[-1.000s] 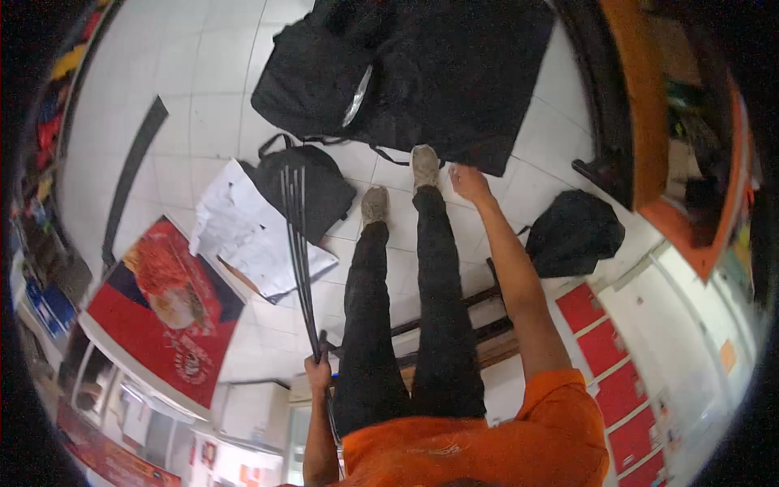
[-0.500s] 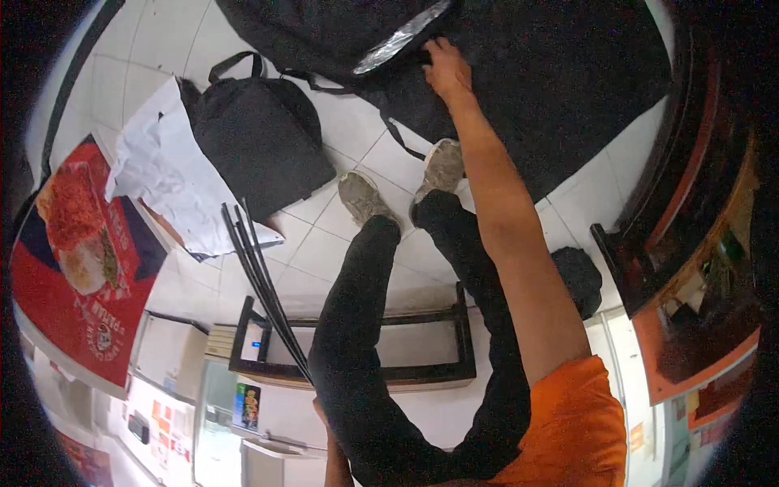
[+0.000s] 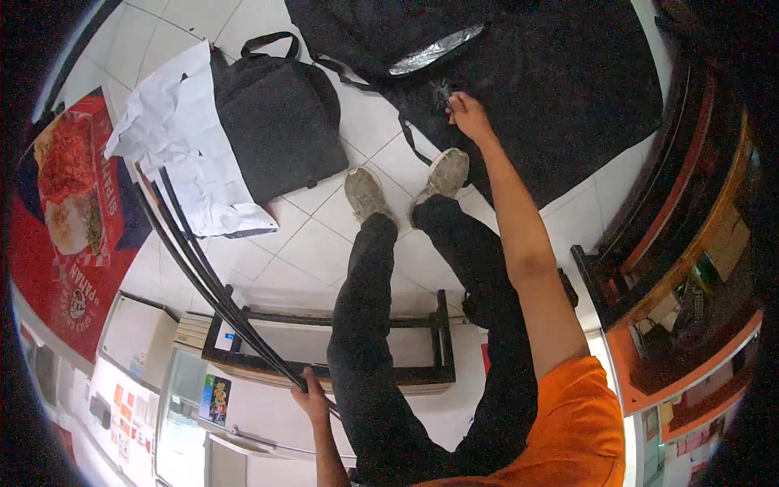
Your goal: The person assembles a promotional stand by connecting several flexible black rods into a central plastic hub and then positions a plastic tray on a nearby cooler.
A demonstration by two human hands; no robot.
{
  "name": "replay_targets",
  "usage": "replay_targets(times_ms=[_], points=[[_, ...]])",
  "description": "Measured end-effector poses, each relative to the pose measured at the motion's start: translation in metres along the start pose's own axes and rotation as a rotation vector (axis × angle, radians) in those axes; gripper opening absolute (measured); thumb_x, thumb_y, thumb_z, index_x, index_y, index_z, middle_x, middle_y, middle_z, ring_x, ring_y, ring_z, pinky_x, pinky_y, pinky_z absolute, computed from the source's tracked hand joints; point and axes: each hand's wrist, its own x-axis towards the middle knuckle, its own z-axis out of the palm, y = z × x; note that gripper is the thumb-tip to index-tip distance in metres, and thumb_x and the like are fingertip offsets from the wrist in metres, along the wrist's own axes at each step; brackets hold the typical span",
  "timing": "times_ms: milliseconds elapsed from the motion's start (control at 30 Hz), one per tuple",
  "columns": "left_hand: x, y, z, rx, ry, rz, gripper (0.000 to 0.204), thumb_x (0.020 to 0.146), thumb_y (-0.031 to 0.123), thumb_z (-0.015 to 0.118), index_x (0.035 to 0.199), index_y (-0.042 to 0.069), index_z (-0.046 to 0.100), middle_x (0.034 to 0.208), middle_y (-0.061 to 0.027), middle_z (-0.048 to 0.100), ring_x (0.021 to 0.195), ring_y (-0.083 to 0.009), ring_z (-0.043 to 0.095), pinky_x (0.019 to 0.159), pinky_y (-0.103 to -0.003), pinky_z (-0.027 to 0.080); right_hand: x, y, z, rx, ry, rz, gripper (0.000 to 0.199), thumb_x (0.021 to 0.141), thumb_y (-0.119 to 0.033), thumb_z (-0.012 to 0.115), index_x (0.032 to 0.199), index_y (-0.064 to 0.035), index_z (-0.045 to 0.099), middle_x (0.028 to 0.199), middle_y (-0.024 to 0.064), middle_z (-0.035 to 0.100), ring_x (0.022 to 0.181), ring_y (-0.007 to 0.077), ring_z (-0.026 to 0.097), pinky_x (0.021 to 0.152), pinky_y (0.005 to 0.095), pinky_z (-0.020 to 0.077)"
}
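My left hand [image 3: 312,398] is closed around the lower ends of a bundle of thin black rods [image 3: 203,268], which run up and to the left over the tiled floor. With the arm stretched forward, my right hand [image 3: 469,112] reaches down to a large black fabric sheet [image 3: 568,97] spread on the floor, and its fingers pinch the fabric next to a small grey piece [image 3: 443,88]. My shoes [image 3: 365,193] stand just below that spot, with one toe on the sheet's edge.
A black bag [image 3: 280,130] lies on crumpled white paper [image 3: 191,154] at the left, beside a red printed poster [image 3: 69,211]. Another black bag with a silver lining [image 3: 430,50] sits at the top. There is a low dark wooden frame [image 3: 324,316] under my legs and an orange counter [image 3: 698,357] at the right.
I have bent further toward the floor. My right hand came down from the silver-lined bag onto the black sheet. The left hand kept its hold on the rods.
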Motion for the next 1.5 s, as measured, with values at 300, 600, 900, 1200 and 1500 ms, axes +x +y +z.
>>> replay_targets(times_ms=[300,600,900,1200,1500], points=[[0.041,0.044,0.009,0.152,-0.011,0.447,0.04,0.092,0.024,0.064,0.065,0.0,0.046,0.053,0.0005,0.036,0.052,-0.0124,0.036,0.048,-0.034,0.03,-0.079,0.009,0.002,-0.429,-0.085,0.18,0.03,0.093,-0.022,0.055,0.117,-0.0045,0.057,0.1,0.0121,0.068,0.094,0.0256,0.065,0.082,0.0366,0.0505],[0.042,0.177,0.069,0.328,-0.379,0.771,0.046,0.09,0.026,0.064,0.06,-0.004,0.045,0.049,-0.0073,0.032,0.051,-0.0113,0.031,0.046,-0.036,0.027,-0.234,-0.173,0.052,0.389,-0.415,0.048,0.022,0.097,-0.019,0.055,0.112,-0.0046,0.062,0.098,0.0008,0.063,0.083,0.0112,0.058,0.08,0.0296,0.0487],[0.034,0.224,0.12,0.013,-0.193,0.942,0.048,0.093,0.028,0.063,0.056,0.0,0.047,0.049,0.001,0.035,0.051,-0.0094,0.029,0.045,-0.034,0.023,-0.146,-0.078,0.016,-0.501,-0.022,-0.094,0.018,0.083,-0.02,0.059,0.096,-0.0114,0.067,0.089,0.0173,0.067,0.085,0.0329,0.066,0.075,0.0412,0.0515],[0.041,0.22,0.133,-0.877,0.09,0.685,0.037,0.095,0.021,0.052,0.063,0.013,0.037,0.051,0.0044,0.028,0.042,-0.0057,0.023,0.04,-0.025,0.019,-0.077,-0.015,0.01,-0.608,-0.001,-0.009,0.026,0.081,-0.023,0.062,0.104,-0.0108,0.065,0.095,0.0154,0.069,0.092,0.0345,0.065,0.083,0.0421,0.0513],[0.06,0.177,0.192,-1.088,-0.28,0.605,0.035,0.098,0.027,0.046,0.068,0.016,0.031,0.052,0.0036,0.023,0.044,-0.0083,0.02,0.043,-0.025,0.019,-0.029,0.005,0.005,-0.843,0.032,-0.092,0.054,0.081,-0.023,0.07,0.129,-0.0083,0.049,0.116,0.0204,0.06,0.105,0.0383,0.06,0.09,0.0462,0.0501]])
